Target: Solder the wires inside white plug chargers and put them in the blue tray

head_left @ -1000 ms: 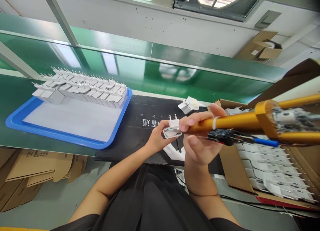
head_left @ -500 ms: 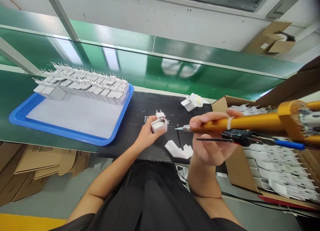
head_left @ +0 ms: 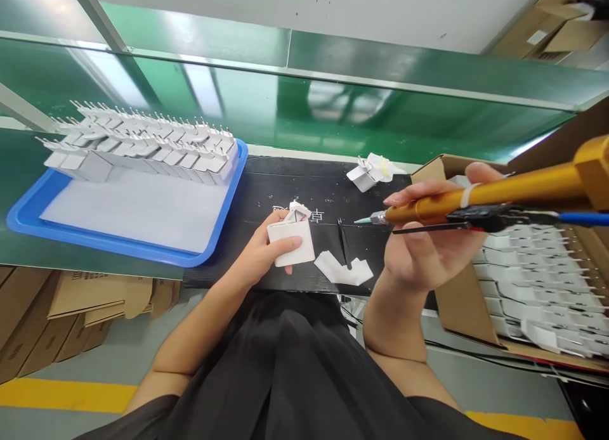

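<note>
My left hand (head_left: 259, 253) grips an opened white plug adapter (head_left: 295, 242) over the black mat, its thumb across the broad flat side. The adapter's cap (head_left: 299, 210) is tilted off the top, and a bit of red wire shows beneath it. In my right hand (head_left: 431, 237) is a gold dispensing gun (head_left: 518, 187), its pale blue nozzle tip (head_left: 363, 220) pointing left, apart from the adapter. A thin black lever and a blue wire run along the gun. Between the hands, black tweezers (head_left: 342, 240) lie on the mat, touching a folded white paper (head_left: 343, 269).
At the left, a blue tray (head_left: 190, 257) bears rows of white adapters with pins up. An open carton (head_left: 459, 307) at the right holds many more. Another adapter (head_left: 361, 177) sits beside crumpled tissue (head_left: 380, 167) at the mat's back. Flattened cardboard (head_left: 99, 294) is stacked lower left.
My left hand has turned the adapter so its broad side faces me. My right hand and the gun have moved right, away from it. The view has tipped downward.
</note>
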`<state>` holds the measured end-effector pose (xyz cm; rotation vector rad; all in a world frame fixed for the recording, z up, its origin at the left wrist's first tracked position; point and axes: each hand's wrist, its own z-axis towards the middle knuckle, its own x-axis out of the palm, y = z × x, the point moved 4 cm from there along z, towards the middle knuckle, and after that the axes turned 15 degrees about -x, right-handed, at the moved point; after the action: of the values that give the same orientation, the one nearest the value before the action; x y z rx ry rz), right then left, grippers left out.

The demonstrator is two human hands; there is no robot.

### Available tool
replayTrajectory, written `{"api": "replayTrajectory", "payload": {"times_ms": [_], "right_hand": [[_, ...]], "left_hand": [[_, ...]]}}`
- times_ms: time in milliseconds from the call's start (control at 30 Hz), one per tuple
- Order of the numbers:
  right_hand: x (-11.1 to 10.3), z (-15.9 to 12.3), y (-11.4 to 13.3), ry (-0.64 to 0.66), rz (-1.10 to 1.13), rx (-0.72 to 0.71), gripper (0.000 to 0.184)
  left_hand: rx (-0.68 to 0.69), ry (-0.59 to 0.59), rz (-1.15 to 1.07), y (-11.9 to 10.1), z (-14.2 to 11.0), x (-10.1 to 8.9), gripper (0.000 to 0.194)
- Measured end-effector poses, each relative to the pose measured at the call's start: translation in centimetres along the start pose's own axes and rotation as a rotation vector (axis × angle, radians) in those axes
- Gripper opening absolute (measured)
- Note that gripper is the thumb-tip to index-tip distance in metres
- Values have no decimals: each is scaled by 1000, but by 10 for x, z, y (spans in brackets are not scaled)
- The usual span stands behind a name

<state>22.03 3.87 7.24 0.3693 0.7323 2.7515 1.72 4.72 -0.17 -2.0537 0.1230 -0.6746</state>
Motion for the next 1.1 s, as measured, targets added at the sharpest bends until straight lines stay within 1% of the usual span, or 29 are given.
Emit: {"api": "replayTrajectory", "payload": {"times_ms": [100,233,367,500,600,733,833,967,1033,1100], "right_hand": [[-1,-1,0,29,-40,0,53],[-4,-2,-2,50,-121,25,57],[-5,-1,-3,41,-63,17,54],[-6,0,-3,40,-31,7,50],[-7,0,-4,37,-45,-2,51],[-8,-2,-6,38,-84,-4,53],[-8,-1,-6,39,-85,-2,49],[-8,-1,-8,26,-43,-18,49],[-9,-1,-9,19,-32,-29,51],[-9,-1,-11,13,-39,-28,53]], "left_hand": [[-52,32,-14,-2,-4,4,39],[-74,46,7,-2,-6,6,38],[-69,31,39,-1,-7,7,40],[-20,-57,209,0,-10,7,42],[55,-129,346,0,-12,8,43],[133,-202,462,-1,-13,7,43],[170,-246,547,-2,-13,7,42],[288,-334,730,-5,-12,7,37],[358,-401,831,-5,-9,5,38],[386,-458,909,-1,-3,-2,40]]}}
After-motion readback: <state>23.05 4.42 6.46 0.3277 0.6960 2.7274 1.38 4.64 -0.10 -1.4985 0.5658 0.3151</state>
